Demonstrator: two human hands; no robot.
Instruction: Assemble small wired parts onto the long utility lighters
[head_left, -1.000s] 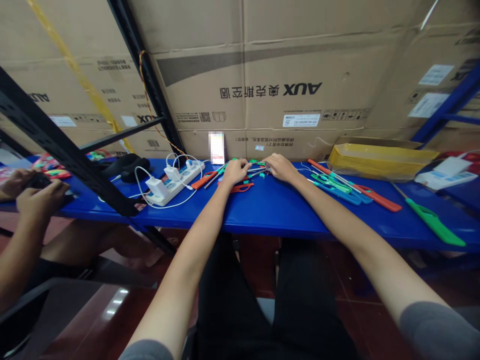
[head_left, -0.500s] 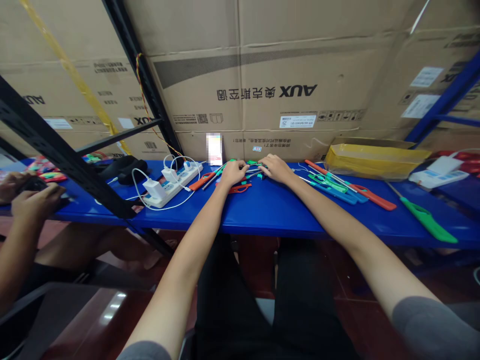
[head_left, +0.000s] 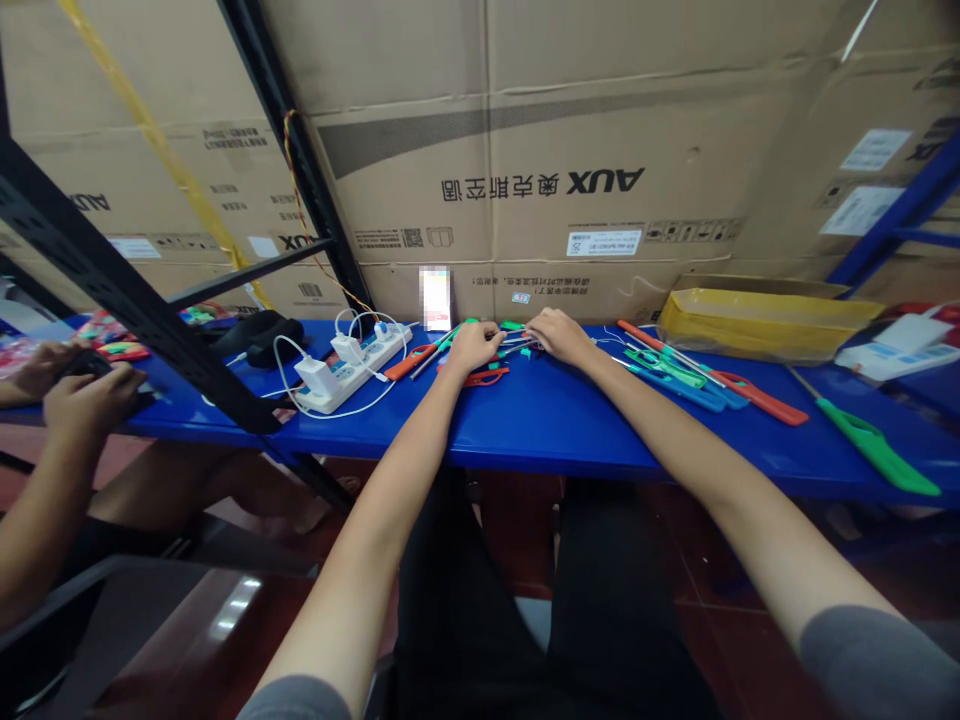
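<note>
Since the earlier frame, my view has swung slightly; hands barely moved. Thin metal rods (head_left: 514, 344) lie between my left hand (head_left: 474, 345) and right hand (head_left: 559, 333), so handling seems unchanged. Fingers bent on both; grip cannot be told. Orange handle (head_left: 487, 377) beside left wrist; blue handles (head_left: 690, 393) rightward; power strip (head_left: 330, 395) farther left on the bench (head_left: 540, 425).

dim light | glare lower left | phone screen (head_left: 439, 300) washed-out | edges stretched
</note>
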